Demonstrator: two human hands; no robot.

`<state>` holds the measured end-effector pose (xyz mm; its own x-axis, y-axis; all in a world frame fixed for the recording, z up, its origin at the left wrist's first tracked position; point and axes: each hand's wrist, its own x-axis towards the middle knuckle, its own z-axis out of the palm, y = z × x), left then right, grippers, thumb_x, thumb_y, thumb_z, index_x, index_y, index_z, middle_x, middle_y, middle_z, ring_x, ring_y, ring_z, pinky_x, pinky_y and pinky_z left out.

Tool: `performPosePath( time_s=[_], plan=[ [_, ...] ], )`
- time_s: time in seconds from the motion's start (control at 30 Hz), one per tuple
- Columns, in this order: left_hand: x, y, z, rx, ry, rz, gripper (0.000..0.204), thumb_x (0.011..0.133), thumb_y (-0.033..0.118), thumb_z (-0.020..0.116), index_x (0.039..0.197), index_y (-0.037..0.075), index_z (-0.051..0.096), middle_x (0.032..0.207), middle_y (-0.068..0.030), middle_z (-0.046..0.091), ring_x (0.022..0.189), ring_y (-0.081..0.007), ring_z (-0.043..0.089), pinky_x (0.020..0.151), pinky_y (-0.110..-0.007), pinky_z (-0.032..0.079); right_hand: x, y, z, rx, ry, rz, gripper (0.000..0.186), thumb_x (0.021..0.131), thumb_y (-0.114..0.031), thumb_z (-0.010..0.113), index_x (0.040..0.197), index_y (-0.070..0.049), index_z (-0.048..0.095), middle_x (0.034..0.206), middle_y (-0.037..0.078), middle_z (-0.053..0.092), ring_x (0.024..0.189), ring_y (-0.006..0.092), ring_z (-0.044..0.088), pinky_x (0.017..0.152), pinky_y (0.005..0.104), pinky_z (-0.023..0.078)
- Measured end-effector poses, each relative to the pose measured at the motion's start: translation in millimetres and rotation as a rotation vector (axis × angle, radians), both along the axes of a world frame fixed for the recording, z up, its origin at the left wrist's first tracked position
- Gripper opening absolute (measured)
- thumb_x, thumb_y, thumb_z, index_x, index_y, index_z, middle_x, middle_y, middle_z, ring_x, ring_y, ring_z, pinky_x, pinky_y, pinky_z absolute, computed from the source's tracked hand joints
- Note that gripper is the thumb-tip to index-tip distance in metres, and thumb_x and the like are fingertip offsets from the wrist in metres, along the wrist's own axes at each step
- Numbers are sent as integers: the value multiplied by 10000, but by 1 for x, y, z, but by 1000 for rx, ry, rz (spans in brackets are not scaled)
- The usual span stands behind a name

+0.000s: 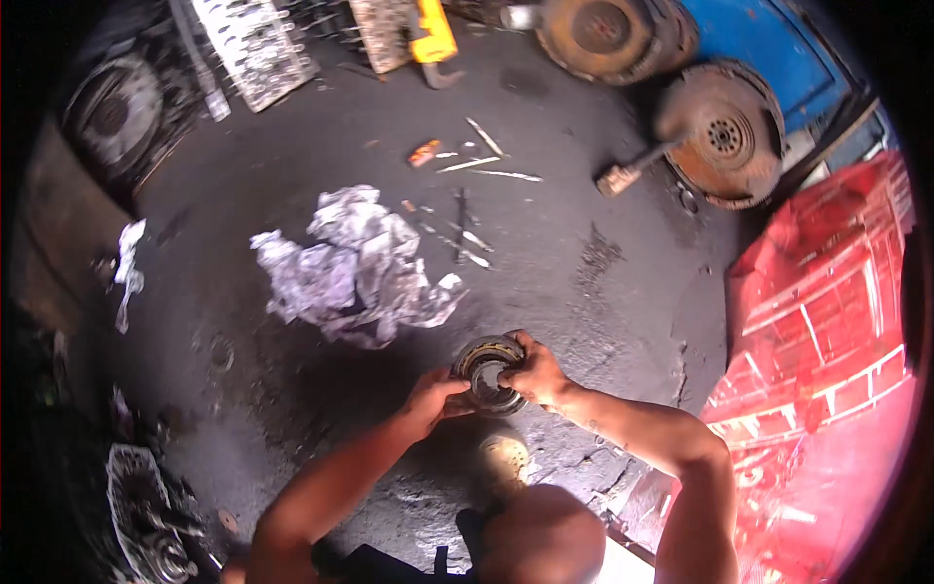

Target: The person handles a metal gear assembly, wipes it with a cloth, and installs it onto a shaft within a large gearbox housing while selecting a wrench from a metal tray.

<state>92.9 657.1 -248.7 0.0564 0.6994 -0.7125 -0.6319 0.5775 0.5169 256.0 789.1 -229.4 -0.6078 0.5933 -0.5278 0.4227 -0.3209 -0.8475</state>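
Both of my hands hold a round metal bearing (471, 354) above the dark floor, near the lower middle. Its ring faces up, with the open centre showing. My left hand (435, 401) is closed on the ring's left side, thumb on top and fingers underneath. On the opposite side, my right hand (535, 373) grips the rim, its thumb reaching in toward the centre. The fingers beneath the ring are partly hidden. Beyond the hands lies a crumpled, stained pale sheet (360, 268), cloth or paper; I cannot tell which.
Thin pale sticks (477, 164) and a small orange piece (424, 154) lie farther off. A brush (617, 181) rests by a rusty flywheel (722, 136) at the far right. Red sheeting (817, 302) covers the right side. A gear assembly (146, 506) sits at lower left.
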Motion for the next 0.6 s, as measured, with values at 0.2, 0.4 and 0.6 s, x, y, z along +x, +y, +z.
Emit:
performPosePath(
  time_s=[0.2,0.4,0.6],
  plan=[
    [58,86,-61,-180,-89,137,337,933,235,547,1228,76,519,1132,-81,610,1024,-265,600,927,-460,491,40,84,-3,255,-241,192,468,665,-2,694,1096,-44,515,860,110,667,665,135,637,506,296,528],
    [47,126,-72,118,-595,325,741,916,640,378,1364,50,407,1321,-160,516,1190,-328,523,1003,-509,425,40,129,-11,-65,-5,227,534,677,6,703,1173,-37,509,1015,141,662,904,211,652,784,308,540],
    [57,106,-92,378,-1144,449,860,878,717,327,1438,65,333,1378,-208,460,1248,-355,482,1028,-535,408,0,122,23,140,48,538,571,681,-64,689,1215,-21,491,1081,208,629,1016,321,632,888,375,508]
  ],
)
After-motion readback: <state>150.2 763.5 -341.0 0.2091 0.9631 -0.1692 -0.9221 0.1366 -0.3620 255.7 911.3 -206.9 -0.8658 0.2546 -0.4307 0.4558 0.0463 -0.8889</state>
